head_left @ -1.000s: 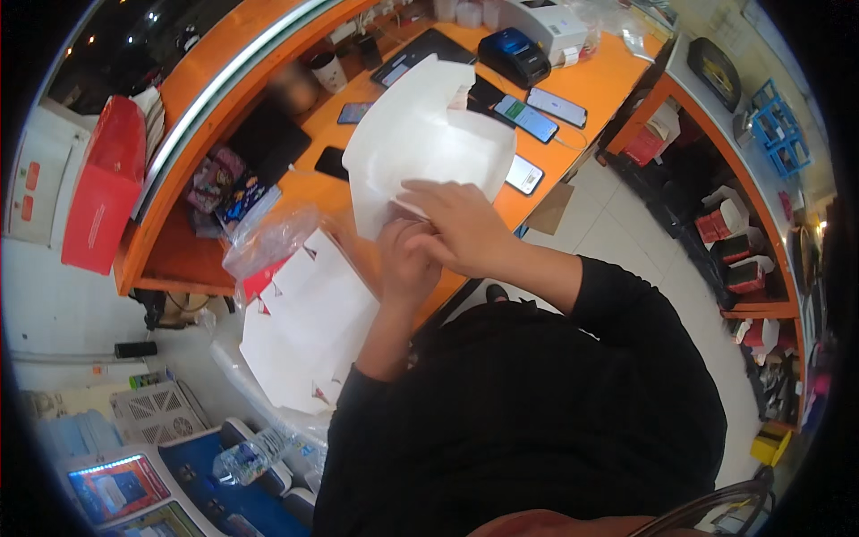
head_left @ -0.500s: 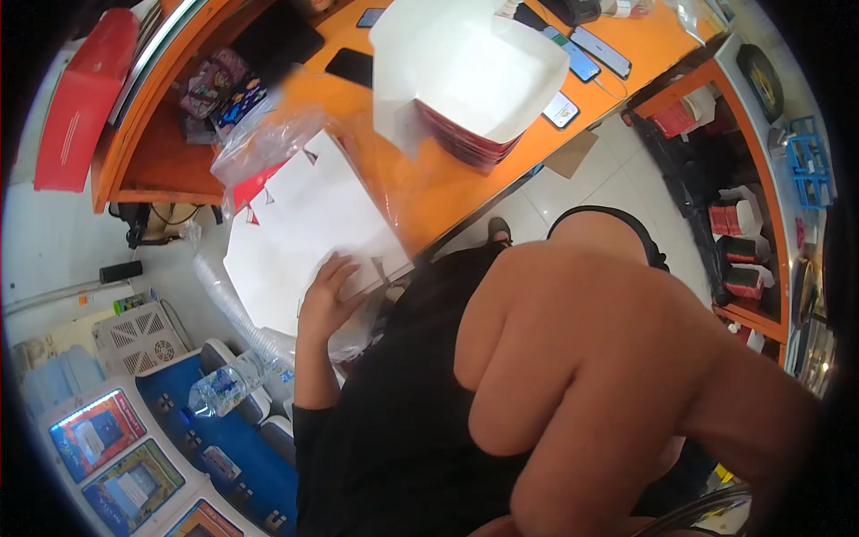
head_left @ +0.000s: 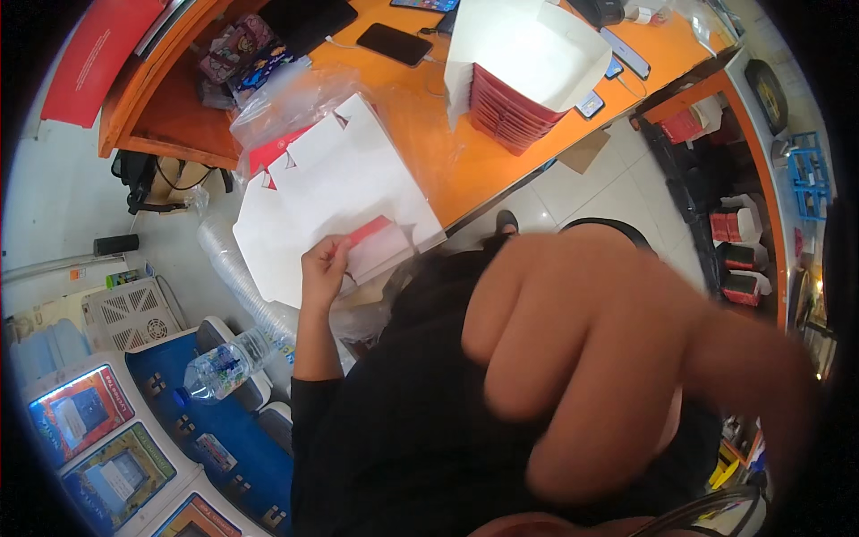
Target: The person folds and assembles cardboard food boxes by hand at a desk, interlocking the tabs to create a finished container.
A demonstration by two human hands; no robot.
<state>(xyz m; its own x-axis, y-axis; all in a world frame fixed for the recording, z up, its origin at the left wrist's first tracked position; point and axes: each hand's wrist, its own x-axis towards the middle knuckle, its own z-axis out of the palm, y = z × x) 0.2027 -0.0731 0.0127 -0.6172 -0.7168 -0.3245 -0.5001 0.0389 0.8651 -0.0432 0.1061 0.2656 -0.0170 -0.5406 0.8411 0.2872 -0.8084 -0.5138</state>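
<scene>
Flat white cardboard box blanks (head_left: 309,188) lie in a pile at the table's left part, in a clear plastic wrapper (head_left: 295,107). My left hand (head_left: 327,267) is closed, thumb against fingers, on a flap of the top blank. That flap is bent up and shows a red underside. Very close to the camera, my right hand (head_left: 582,349) has its fingers curled. What it grips, if anything, is hidden. Beyond it stands a stack of folded open boxes (head_left: 514,112), white inside and dark red outside.
Several phones, one a black phone (head_left: 394,45), lie with cables on the orange table (head_left: 429,170). A water bottle (head_left: 219,371) and a long stack of clear cups (head_left: 233,268) lie at the left. Shelves with red boxes (head_left: 738,224) stand at the right.
My left hand has gone from lying on the white blank to pinching its flap, which now shows red. My right hand stays near the camera. The whole view has shifted slightly.
</scene>
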